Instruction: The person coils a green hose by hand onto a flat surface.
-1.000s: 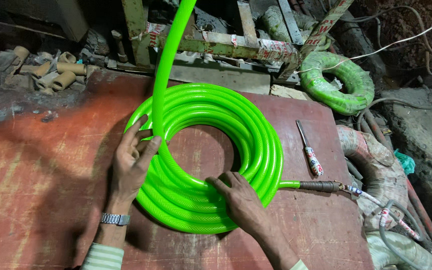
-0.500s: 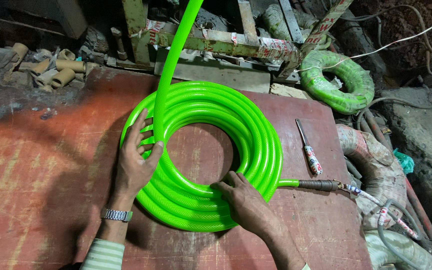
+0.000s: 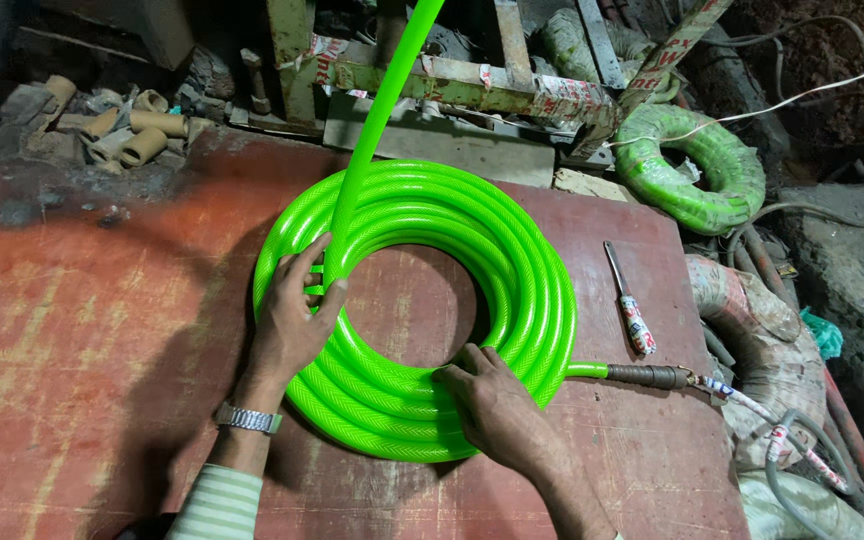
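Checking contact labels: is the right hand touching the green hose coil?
Touching. The head view shows the right hand with fingertips pressed on the green hose coil.

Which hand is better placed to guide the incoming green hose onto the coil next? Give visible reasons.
Probably the left hand: it already wraps the incoming hose. The right hand presses the coil.

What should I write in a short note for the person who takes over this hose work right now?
Left hand: grips the free hose length where it joins the green hose coil.
Right hand: presses flat on the coil's near side.
The coil lies flat on the red table; its dark end fitting sticks out to the right, a knife beside it.
Done: many turns wound.
Left: the free length, running up out of view, is not yet coiled.
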